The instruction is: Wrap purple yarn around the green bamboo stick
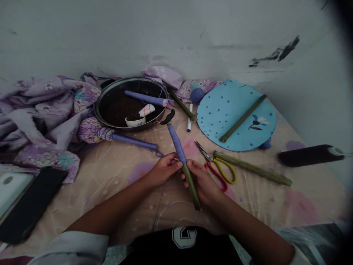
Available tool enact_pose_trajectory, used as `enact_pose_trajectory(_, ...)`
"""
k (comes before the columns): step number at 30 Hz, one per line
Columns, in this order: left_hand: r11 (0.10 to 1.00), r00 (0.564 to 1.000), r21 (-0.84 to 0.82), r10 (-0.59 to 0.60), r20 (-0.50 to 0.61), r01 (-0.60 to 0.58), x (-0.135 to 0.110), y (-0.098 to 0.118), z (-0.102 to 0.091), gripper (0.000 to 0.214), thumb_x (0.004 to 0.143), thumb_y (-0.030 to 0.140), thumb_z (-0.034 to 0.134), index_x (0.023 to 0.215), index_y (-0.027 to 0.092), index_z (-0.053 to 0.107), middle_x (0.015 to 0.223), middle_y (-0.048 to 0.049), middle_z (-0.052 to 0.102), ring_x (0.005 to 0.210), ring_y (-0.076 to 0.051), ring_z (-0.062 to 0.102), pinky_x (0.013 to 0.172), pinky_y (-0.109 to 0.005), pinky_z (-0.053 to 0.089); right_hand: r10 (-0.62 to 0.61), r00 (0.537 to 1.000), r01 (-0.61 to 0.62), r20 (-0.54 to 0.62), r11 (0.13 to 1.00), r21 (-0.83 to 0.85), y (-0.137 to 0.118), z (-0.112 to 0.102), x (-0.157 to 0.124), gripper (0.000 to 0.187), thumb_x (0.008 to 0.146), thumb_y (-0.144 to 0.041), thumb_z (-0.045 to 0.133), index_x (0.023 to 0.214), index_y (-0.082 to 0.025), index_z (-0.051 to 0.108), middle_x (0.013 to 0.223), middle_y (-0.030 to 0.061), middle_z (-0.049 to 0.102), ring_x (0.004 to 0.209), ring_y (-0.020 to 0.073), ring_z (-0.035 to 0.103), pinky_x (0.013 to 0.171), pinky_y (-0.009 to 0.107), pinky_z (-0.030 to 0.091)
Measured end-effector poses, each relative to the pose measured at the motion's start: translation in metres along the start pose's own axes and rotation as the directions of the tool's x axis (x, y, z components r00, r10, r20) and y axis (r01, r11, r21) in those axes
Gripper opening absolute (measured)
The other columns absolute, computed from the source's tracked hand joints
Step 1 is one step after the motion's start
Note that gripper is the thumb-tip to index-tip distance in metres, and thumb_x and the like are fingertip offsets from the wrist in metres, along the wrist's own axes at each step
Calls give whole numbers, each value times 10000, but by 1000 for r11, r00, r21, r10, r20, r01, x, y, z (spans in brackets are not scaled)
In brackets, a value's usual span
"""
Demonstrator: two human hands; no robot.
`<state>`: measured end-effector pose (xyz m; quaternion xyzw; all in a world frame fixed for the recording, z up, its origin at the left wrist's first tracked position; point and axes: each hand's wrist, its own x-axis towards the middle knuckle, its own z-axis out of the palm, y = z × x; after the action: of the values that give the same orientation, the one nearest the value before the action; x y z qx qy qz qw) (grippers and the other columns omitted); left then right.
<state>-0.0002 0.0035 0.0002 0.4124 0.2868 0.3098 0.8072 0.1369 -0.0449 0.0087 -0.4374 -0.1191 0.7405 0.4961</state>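
Note:
A green plant stalk [191, 186] slants in front of me, its upper half wound closely with purple yarn [176, 142]. My left hand [164, 170] pinches it at the lower end of the winding. Just below, my right hand [202, 181] is closed around the bare green part. A thin strand runs down from near my left hand toward the table's front edge. Scissors [217, 165] with one red and one yellow handle lie partly open to the right of my right hand. Left of the stalk is a purple-wrapped stick [135, 141] with a flowered cloth head [91, 130].
A black pan [96, 106] holds dark crumbly material, a white cup [135, 122] and another purple-wrapped stick [146, 98]. A blue round mat [209, 110] bears a green stalk [242, 118]. Around lie a marker [190, 117], a yarn ball [197, 95], a phone [33, 204] and bunched cloth [35, 99].

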Motion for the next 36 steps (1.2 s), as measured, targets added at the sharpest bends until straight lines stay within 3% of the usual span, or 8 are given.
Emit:
enact_pose_trajectory(7, 999, 999, -31, 28, 37, -27, 0, -7, -2, 303, 782, 359, 646, 936, 129, 523, 646, 3, 613, 540, -101, 585, 545, -224, 465, 2, 1000, -1, 14, 999, -34, -1, -1, 0, 247, 723, -368, 713, 792, -161, 594, 602, -10, 588, 455, 84, 523, 373, 165, 431)
enact_pose_trajectory(14, 999, 998, 48, 7, -64, -4, -2, -5, -1, 341, 736, 383, 684, 891, 126, 523, 637, 17, 585, 514, -74, 544, 502, -190, 420, -55, 997, 61, 54, 990, -128, -3, 2, -4, 244, 689, -319, 748, 832, -156, 637, 682, 8, 614, 580, 112, 578, 436, 185, 489)
enact_pose_trajectory(18, 999, 998, 33, -14, -64, 16, -2, -3, -2, 354, 730, 392, 685, 899, 142, 499, 584, 52, 536, 460, -63, 505, 464, -185, 404, -20, 997, 29, 77, 993, -119, -2, 1, -3, 244, 696, -340, 742, 827, -151, 659, 683, 15, 628, 584, 109, 590, 501, 207, 512)
enact_pose_trajectory(24, 997, 1000, 73, -5, -19, 6, 0, -2, -4, 324, 755, 391, 659, 884, 141, 499, 599, 47, 541, 481, -84, 571, 463, -181, 392, 13, 999, -10, 40, 998, -60, -2, 0, -1, 259, 742, -389, 683, 781, -134, 659, 692, 33, 630, 519, 91, 553, 388, 169, 413)
enact_pose_trajectory(28, 994, 999, 107, -5, -53, 11, -1, -4, -3, 334, 756, 400, 655, 905, 143, 503, 606, 47, 554, 472, -78, 567, 456, -173, 375, 36, 998, -33, 58, 998, -58, -5, 4, -5, 224, 702, -325, 709, 796, -141, 622, 687, 15, 602, 505, 86, 530, 361, 160, 372)
enact_pose_trajectory(33, 992, 998, 124, 13, -62, -5, -2, -3, -2, 357, 750, 414, 657, 912, 139, 498, 583, 36, 571, 449, -61, 518, 420, -157, 318, 22, 1000, -22, 2, 996, -83, -4, 7, -7, 287, 620, -230, 772, 802, -173, 558, 640, -28, 558, 503, 74, 493, 363, 141, 365)
enact_pose_trajectory(36, 996, 998, 89, 9, -62, -4, -2, -2, -1, 356, 747, 408, 662, 918, 143, 497, 614, 27, 583, 490, -75, 543, 458, -172, 369, 19, 999, -16, 31, 995, -96, -3, 5, -5, 264, 644, -262, 759, 782, -167, 555, 621, -21, 554, 496, 75, 490, 384, 156, 395)
